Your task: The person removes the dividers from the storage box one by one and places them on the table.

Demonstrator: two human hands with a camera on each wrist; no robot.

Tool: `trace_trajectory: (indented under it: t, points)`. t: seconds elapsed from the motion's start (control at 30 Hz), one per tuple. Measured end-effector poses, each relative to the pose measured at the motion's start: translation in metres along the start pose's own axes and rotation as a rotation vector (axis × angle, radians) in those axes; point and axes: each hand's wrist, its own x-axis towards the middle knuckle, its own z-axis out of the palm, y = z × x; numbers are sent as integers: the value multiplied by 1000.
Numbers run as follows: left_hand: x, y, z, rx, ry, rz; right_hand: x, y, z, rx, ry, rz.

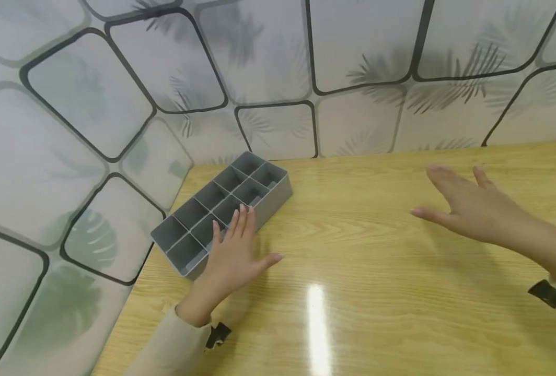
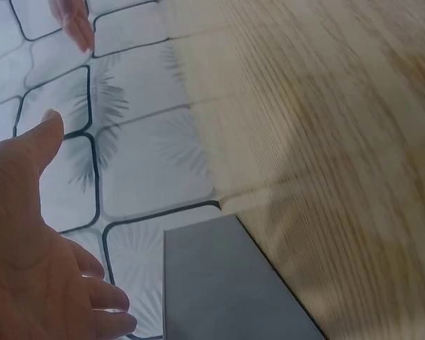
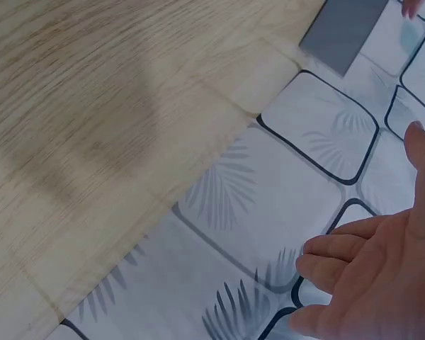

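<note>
A grey divided box [image 1: 270,206] with two rows of square compartments stands at an angle on the table's left part. In the head view the left hand [image 1: 233,261], fingers spread, is over the box's near long side; whether it touches is unclear. The left wrist view has the left hand [image 2: 39,255] beside the box's grey side [image 2: 227,283]. The right hand [image 1: 480,209] is held above the table at the right, fingers extended, holding nothing. In the right wrist view the right hand [image 3: 382,262] is apart from the box [image 3: 343,32].
The wooden table [image 1: 353,219] meets a wall [image 1: 268,52] patterned with dark outlines and leaves behind and at the left. A bright light reflection lies on the tabletop's near middle. Dark bands are on both wrists.
</note>
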Motion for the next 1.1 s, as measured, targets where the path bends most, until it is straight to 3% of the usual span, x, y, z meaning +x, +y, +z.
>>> trace_trajectory:
  t: [0.37, 0.73, 0.93, 1.1]
  points:
    - [-17, -24, -7, -43, 36, -55, 34, -23, 7, 105, 7, -62]
    - [-39, -50, -26, -130, 113, -132, 62, -48, 8, -45, 14, -119]
    - [-48, -60, -25, -191, 98, -172, 77, -60, 8, -99, 14, -127]
    - [-57, -71, -27, -322, 76, -238, 89, -71, 7, -80, -5, -147]
